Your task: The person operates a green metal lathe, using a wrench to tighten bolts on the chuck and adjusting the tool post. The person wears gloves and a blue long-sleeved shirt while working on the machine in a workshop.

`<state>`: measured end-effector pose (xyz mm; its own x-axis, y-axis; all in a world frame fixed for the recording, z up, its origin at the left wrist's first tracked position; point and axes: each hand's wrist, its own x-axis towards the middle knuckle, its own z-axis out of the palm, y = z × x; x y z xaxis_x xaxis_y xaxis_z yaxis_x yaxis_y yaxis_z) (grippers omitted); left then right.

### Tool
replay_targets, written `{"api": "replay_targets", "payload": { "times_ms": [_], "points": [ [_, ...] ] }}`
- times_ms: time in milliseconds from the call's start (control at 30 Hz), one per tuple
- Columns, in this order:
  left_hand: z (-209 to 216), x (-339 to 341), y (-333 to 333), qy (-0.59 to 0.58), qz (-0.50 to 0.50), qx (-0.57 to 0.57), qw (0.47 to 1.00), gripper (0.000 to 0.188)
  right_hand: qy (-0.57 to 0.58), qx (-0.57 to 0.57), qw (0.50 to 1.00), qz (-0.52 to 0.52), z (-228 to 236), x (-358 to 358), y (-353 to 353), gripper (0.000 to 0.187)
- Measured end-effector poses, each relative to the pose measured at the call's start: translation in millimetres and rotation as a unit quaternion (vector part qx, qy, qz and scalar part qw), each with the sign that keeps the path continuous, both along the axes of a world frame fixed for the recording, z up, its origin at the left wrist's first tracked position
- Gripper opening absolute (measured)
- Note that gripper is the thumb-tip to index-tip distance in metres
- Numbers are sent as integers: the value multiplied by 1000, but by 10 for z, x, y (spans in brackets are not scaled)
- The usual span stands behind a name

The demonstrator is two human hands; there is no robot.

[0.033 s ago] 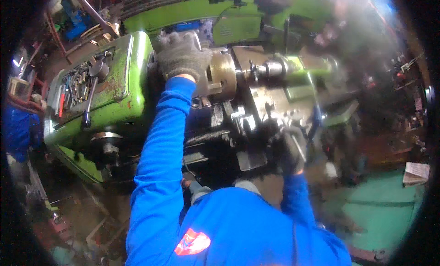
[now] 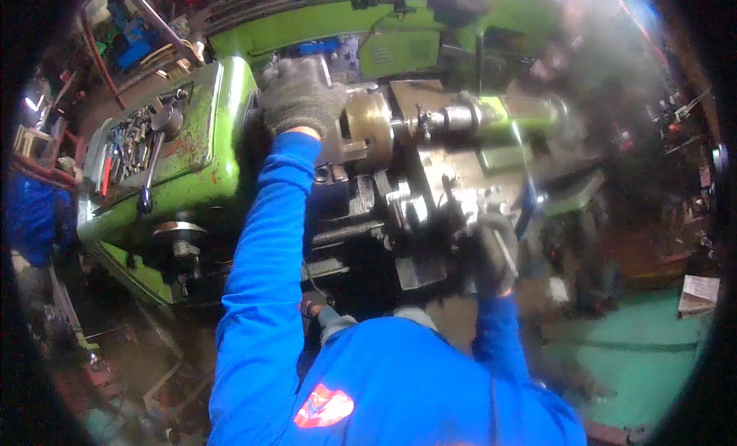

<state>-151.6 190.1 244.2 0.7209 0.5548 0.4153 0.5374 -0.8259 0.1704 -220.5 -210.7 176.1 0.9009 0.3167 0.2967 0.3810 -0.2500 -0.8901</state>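
Observation:
My left hand (image 2: 302, 97), in a grey knit glove, lies over the left part of the metal chuck (image 2: 368, 127) of a green lathe. Its fingers are blurred on the far side, so their grip does not show. A thin workpiece (image 2: 403, 125) runs from the chuck toward the tailstock (image 2: 461, 116). At the lower right, my right hand (image 2: 491, 250), in a dark glove, is closed around a shiny handle (image 2: 505, 254) beside the carriage (image 2: 453, 177). Shadow and blur hide part of those fingers.
On the green headstock (image 2: 192, 150) lie several small tools (image 2: 130, 147), near a long lever (image 2: 153, 162). A threaded lead screw (image 2: 345, 232) runs below the chuck. More green machinery (image 2: 399, 51) stands behind. Papers (image 2: 698, 295) lie at the far right.
The whole view has shifted slightly. My left hand's fingers look a little differently placed on the chuck, and my right hand sits slightly lower with the handle.

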Motion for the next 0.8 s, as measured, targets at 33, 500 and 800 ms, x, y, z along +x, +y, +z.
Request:
{"api": "replay_targets", "payload": {
  "times_ms": [33, 500, 800],
  "points": [
    [-32, 55, 62, 6, 24, -52, 998, 68, -31, -9, 999, 6, 41, 49, -122, 25],
    [-11, 288, 20, 51, 167, -95, 980, 75, -9, 73, 997, 23, 714, 1366, -2718, 74],
    [-215, 229, 242, -28, 57, -48, 997, 78, -97, -82, 988, -93, 507, 2261, -2274, 74]
  ]
}}
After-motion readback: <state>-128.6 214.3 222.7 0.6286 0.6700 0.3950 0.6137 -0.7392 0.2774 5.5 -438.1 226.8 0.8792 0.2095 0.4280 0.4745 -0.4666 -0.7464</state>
